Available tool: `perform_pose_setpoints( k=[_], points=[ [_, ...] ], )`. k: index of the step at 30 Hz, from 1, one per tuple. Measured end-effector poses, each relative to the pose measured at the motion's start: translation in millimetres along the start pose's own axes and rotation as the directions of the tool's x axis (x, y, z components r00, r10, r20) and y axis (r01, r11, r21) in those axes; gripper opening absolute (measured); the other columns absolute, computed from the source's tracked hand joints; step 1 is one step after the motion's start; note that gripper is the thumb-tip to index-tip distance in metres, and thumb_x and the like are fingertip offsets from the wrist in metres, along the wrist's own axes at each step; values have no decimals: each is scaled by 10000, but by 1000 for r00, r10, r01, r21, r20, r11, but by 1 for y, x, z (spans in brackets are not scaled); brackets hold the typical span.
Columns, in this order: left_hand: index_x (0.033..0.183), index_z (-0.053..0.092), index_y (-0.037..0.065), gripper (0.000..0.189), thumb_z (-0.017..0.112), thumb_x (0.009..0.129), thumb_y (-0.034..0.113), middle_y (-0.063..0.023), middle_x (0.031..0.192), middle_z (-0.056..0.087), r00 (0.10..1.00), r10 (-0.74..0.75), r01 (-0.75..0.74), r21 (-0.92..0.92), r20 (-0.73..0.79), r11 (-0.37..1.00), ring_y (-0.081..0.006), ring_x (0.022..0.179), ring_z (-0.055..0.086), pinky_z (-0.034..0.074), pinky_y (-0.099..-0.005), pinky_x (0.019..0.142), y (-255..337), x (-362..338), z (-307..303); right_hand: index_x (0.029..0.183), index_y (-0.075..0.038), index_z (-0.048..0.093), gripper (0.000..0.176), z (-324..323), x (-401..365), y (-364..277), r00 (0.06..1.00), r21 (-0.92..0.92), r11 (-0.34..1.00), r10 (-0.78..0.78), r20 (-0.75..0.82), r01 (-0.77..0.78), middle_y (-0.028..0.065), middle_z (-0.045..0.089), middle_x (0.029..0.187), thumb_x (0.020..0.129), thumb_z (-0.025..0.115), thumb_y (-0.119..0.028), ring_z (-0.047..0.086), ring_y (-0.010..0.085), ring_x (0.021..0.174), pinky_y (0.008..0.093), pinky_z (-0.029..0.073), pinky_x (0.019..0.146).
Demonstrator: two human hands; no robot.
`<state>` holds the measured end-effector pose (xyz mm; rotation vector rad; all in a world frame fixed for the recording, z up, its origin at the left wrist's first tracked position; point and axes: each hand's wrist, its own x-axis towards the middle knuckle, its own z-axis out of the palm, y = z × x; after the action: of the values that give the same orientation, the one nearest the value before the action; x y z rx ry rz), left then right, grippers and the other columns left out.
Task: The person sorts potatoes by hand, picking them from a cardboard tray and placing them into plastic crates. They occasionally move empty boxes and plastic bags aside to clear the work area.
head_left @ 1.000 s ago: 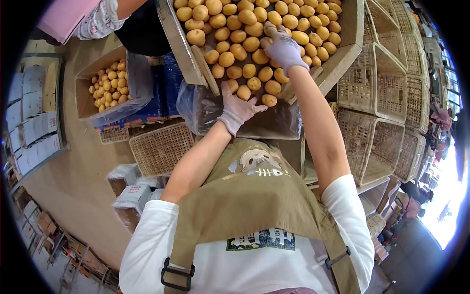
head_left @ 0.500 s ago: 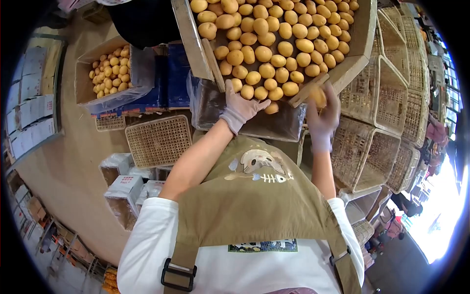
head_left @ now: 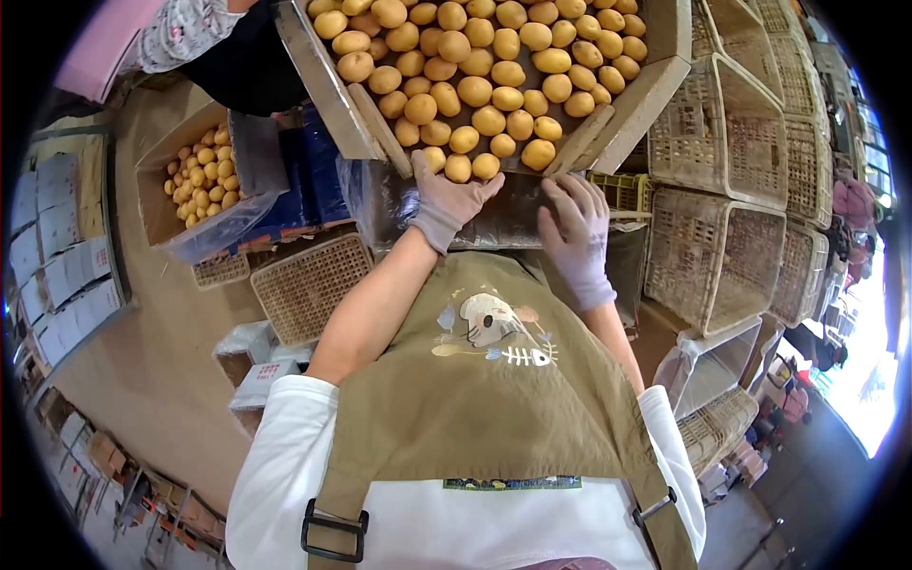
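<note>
Many round yellow-orange fruits [head_left: 475,91] lie on a sorting tray with wooden sides [head_left: 328,85]. My left hand [head_left: 451,201], in a pale glove, is spread at the tray's front opening, its fingertips by the nearest fruits and its thumb pointing right. Just outside the right wooden strip [head_left: 579,139], my gloved right hand [head_left: 577,223] hangs with fingers apart and slightly bent, no fruit showing in it. Below the opening, a plastic-lined box [head_left: 503,214] sits partly behind both hands.
At the left stands a lined carton [head_left: 157,180] of the same fruit, beside a person's patterned sleeve [head_left: 185,33]. Stacked plastic crates [head_left: 698,252] line the right side. A flat crate [head_left: 313,285] and wrapped boxes [head_left: 261,385] rest on the floor at left.
My right hand has moved down and left from the tray's right edge, and the fruit it held no longer shows. My left hand stays at the opening. The view has shifted slightly.
</note>
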<state>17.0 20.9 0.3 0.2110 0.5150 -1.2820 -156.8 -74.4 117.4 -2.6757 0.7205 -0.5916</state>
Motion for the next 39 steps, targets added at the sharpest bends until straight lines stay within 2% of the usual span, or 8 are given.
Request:
perform_pose_setpoints(
  k=[7, 10, 14, 16, 25, 35, 37, 39],
  points=[
    [1296, 551, 265, 468, 585, 892, 500, 28, 1284, 611, 948, -68, 133, 193, -310, 972, -205, 1249, 529, 434, -456, 958, 9, -5, -11, 1241, -138, 651, 470, 52, 47, 30, 910, -150, 985, -14, 413, 83, 178, 603, 1273, 809, 695, -320, 519, 368, 1245, 529, 365, 1075],
    [1226, 597, 146, 377, 646, 921, 362, -25, 1149, 648, 965, 132, -18, 446, -227, 895, -158, 1042, 632, 523, -309, 872, 6, -7, -20, 1183, -144, 676, 389, 62, 81, 24, 1000, -230, 973, 31, 0, -31, 148, 644, 1174, 840, 673, -327, 621, 351, 1115, 506, 432, 1017],
    [1351, 500, 150, 633, 605, 901, 583, -58, 1342, 542, 920, 85, -10, 195, -383, 981, -240, 1222, 546, 470, -463, 1002, 9, -7, 6, 1106, -172, 722, 328, 60, 97, 43, 878, 29, 976, 181, 443, -216, 133, 620, 1234, 857, 660, -376, 634, 338, 1086, 518, 439, 998],
    [1455, 402, 197, 853, 474, 847, 791, -60, 1521, 363, 941, 59, 10, 202, -333, 979, -294, 1401, 364, 306, -673, 1078, 11, -7, -2, 1178, -231, 705, 397, 56, 109, 52, 932, -87, 965, 261, 251, -247, 174, 496, 1426, 856, 641, -455, 487, 403, 1287, 640, 246, 1108],
    [1534, 299, 153, 895, 399, 882, 759, -137, 1548, 337, 985, -50, 27, -135, -163, 990, -396, 1427, 314, 268, -702, 1117, 6, 6, -8, 1495, -314, 439, 725, 50, 78, 34, 793, -296, 944, 69, 606, 144, 63, 331, 1609, 840, 621, -565, 306, 524, 1409, 638, 132, 1176],
    [1424, 438, 173, 610, 425, 968, 578, -46, 1474, 453, 977, 130, -55, 391, -168, 919, -279, 1381, 418, 322, -640, 1099, 12, 1, -21, 1365, -242, 614, 486, 30, 123, 34, 666, -49, 865, 420, 617, -500, 100, 500, 1486, 908, 642, -405, 542, 349, 1276, 438, 453, 1033],
    [1386, 462, 155, 593, 432, 961, 567, -62, 1451, 475, 971, 233, -157, 568, -62, 808, -258, 1372, 418, 303, -659, 1097, 8, 18, -65, 1384, -246, 597, 541, 47, 130, 57, 945, -217, 943, 289, 156, -252, 155, 452, 1516, 894, 646, -469, 507, 383, 1309, 458, 432, 1049],
    [1364, 476, 144, 616, 428, 943, 591, -76, 1438, 483, 960, 181, -105, 326, -214, 939, -243, 1379, 394, 275, -666, 1103, 7, 17, -46, 1495, -337, 446, 719, 63, 133, 49, 885, -280, 941, 288, 366, -191, 275, 233, 1603, 843, 645, -566, 240, 487, 1463, 655, 159, 1155]
  ],
)
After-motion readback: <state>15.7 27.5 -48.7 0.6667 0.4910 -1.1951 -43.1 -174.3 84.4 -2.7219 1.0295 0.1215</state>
